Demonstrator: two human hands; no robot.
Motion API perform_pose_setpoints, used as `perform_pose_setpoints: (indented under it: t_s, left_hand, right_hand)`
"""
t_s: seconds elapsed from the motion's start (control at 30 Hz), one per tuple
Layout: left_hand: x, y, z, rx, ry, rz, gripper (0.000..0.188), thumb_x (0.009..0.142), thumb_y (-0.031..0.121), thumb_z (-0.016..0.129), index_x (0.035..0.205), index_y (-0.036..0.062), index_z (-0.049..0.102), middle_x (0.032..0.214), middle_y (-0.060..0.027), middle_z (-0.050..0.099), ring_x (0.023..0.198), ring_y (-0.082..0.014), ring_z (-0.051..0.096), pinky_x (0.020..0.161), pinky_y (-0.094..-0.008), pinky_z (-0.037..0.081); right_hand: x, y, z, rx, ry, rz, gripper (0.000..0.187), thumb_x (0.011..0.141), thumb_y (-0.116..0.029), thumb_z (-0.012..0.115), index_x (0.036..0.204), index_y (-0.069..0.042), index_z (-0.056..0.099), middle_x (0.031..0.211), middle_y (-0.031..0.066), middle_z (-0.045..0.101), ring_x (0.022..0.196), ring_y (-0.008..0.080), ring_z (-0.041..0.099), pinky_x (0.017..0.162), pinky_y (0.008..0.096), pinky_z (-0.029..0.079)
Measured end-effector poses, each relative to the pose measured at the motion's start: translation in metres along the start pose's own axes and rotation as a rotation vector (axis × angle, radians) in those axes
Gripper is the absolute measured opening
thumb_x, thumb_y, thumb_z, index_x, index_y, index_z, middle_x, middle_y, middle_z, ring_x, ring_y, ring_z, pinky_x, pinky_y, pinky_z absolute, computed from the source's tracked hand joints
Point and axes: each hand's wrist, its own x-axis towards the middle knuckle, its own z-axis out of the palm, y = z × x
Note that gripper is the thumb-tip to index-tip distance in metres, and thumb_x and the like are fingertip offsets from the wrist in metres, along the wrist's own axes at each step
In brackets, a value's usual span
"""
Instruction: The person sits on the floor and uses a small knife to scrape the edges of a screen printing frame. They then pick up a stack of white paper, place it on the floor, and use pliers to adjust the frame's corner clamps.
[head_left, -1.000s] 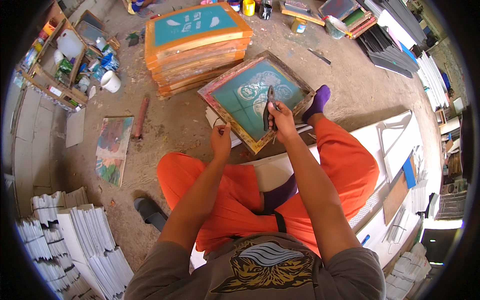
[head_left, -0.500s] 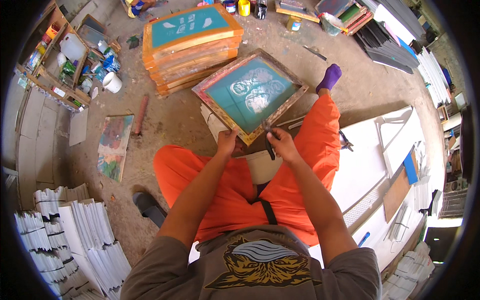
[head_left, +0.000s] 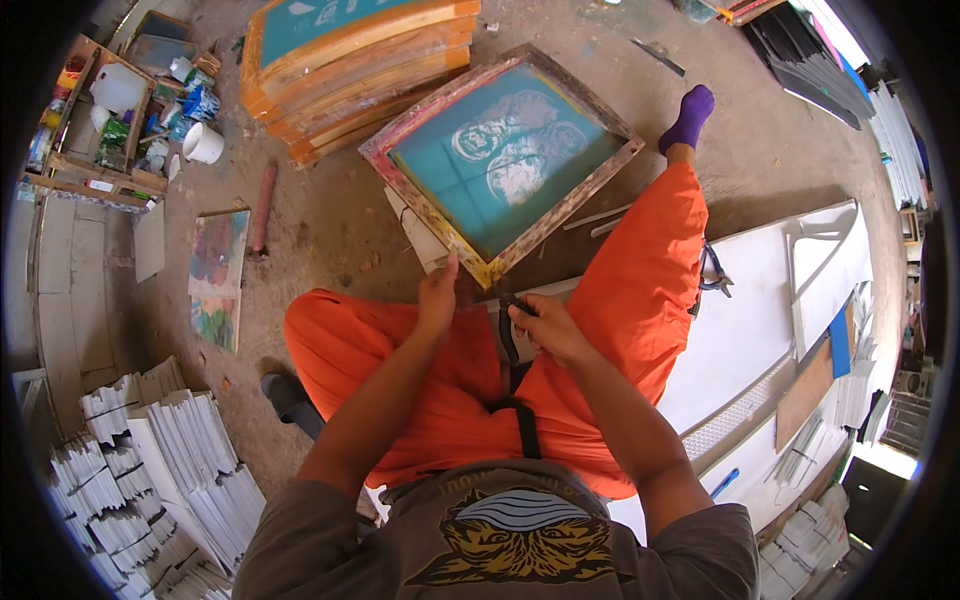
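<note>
Gripping the black-handled pliers [head_left: 507, 332] in your right hand [head_left: 547, 326], you've got them at the near corner of the screen-printing frame [head_left: 510, 160], contact unclear, nose toward that corner, long axis running roughly away from you. Left hand [head_left: 437, 299] is at the frame's lower-left side; can't tell if it's gripping. Edges: upper-left side near the stacked screens [head_left: 365, 60], right corner near your socked foot [head_left: 688, 120], concrete floor [head_left: 320, 230] spanning left.
</note>
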Motion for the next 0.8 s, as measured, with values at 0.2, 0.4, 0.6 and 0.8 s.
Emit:
perform_pose_setpoints:
  t_s: [0.2,0.4,0.6,0.8]
  left_hand:
    - [-0.026,-0.002,0.005,0.197,-0.276,-0.027,0.047,0.097,0.048,0.076,0.086,0.0034,0.067,0.072,-0.0035,0.065,0.059,-0.0101,0.060,0.055,-0.0242,0.048]
    - [-0.026,-0.004,0.006,0.247,-0.403,0.079,0.045,0.097,0.046,0.076,0.086,0.0028,0.068,0.072,-0.0035,0.066,0.060,-0.0097,0.061,0.056,-0.0245,0.049]
    - [-0.022,-0.007,0.004,0.234,-0.292,-0.002,0.052,0.101,0.052,0.068,0.086,0.0027,0.066,0.073,-0.0039,0.066,0.061,-0.0104,0.062,0.054,-0.0258,0.049]
    - [-0.015,-0.006,0.011,0.228,-0.140,0.036,0.063,0.105,0.060,0.056,0.086,0.0007,0.066,0.073,-0.0052,0.063,0.062,-0.0119,0.059,0.055,-0.0306,0.047]
  right_hand:
    - [0.010,-0.002,0.010,0.028,-0.034,-0.028,0.020,0.107,-0.026,0.062,0.102,-0.007,0.062,0.072,-0.0034,0.051,0.053,0.0053,0.043,0.046,0.0247,0.036]
    - [0.012,-0.002,0.014,0.133,0.007,0.032,0.020,0.108,-0.027,0.061,0.103,-0.008,0.062,0.071,-0.0040,0.049,0.053,0.0048,0.041,0.046,0.0235,0.034]
    - [0.006,0.001,0.009,0.224,-0.013,0.066,0.025,0.107,-0.033,0.063,0.099,-0.009,0.062,0.075,-0.0039,0.051,0.057,0.0050,0.043,0.048,0.0246,0.034]
    - [0.013,0.003,0.009,0.218,-0.029,0.090,0.026,0.108,-0.035,0.061,0.099,-0.010,0.060,0.075,-0.0039,0.051,0.057,0.0053,0.044,0.049,0.0245,0.037]
